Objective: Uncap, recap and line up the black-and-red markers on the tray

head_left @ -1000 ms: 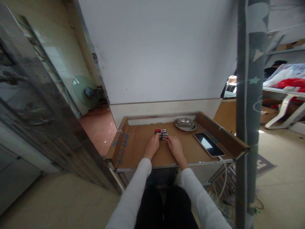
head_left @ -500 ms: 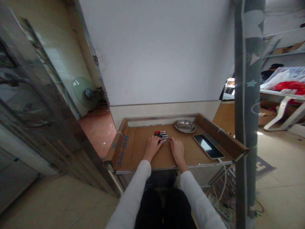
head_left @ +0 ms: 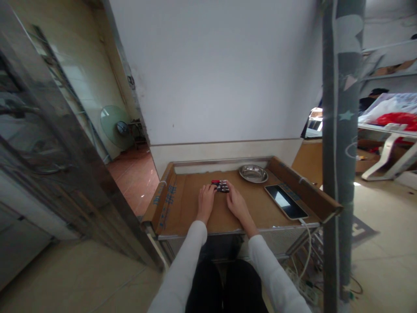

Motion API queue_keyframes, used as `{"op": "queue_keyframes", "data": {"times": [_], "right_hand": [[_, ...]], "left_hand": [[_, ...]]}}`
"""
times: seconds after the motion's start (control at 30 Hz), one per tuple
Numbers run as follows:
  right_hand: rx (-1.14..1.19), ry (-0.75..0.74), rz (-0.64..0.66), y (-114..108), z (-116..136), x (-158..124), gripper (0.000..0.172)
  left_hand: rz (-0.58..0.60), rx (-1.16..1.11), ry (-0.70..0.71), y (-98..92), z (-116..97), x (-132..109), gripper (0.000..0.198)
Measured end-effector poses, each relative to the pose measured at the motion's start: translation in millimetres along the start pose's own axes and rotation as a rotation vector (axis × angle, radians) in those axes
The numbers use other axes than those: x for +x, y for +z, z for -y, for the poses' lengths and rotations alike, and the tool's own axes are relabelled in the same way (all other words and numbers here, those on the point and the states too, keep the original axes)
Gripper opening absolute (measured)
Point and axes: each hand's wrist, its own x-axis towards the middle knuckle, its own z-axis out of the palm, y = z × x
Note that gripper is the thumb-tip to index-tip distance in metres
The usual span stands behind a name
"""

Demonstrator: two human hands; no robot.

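A small row of red and black cylinders, probably batteries (head_left: 220, 186), lies on the cardboard-lined table (head_left: 185, 204). My left hand (head_left: 206, 200) rests flat just left of them, fingers stretched toward the row. To their right lies my right hand (head_left: 235, 200), with its fingertips touching the near end of the row. Neither hand has anything lifted. Both arms wear white sleeves.
A steel dish (head_left: 253, 173) stands at the back right of the table. A phone (head_left: 286, 201) on a white cable lies at the right edge. A grey pole (head_left: 337, 152) rises close on the right. A doorway and a fan (head_left: 112, 126) are at left.
Both hands have shifted slightly around the batteries; the left one drew back and flattened, while the right one stayed at the row's near end. The batteries look more tightly grouped.
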Motion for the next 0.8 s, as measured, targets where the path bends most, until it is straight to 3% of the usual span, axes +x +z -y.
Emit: {"op": "queue_keyframes", "data": {"times": [0.2,0.6,0.7,0.8], "right_hand": [[-0.284,0.179,-0.011,-1,-7,-2,0.028],[-0.418,0.162,0.072,3,-5,-2,0.027],[-0.437,0.16,0.05,4,-6,-2,0.023],[-0.454,0.163,0.037,5,-8,-1,0.019]], "left_hand": [[-0.061,0.089,-0.164,9.0,10,0,0.021],[-0.094,0.096,-0.269,19.8,15,6,0.026],[-0.089,0.067,-0.197,17.3,11,6,0.024],[0.006,-0.037,-0.008,15.3,6,5,0.02]]}}
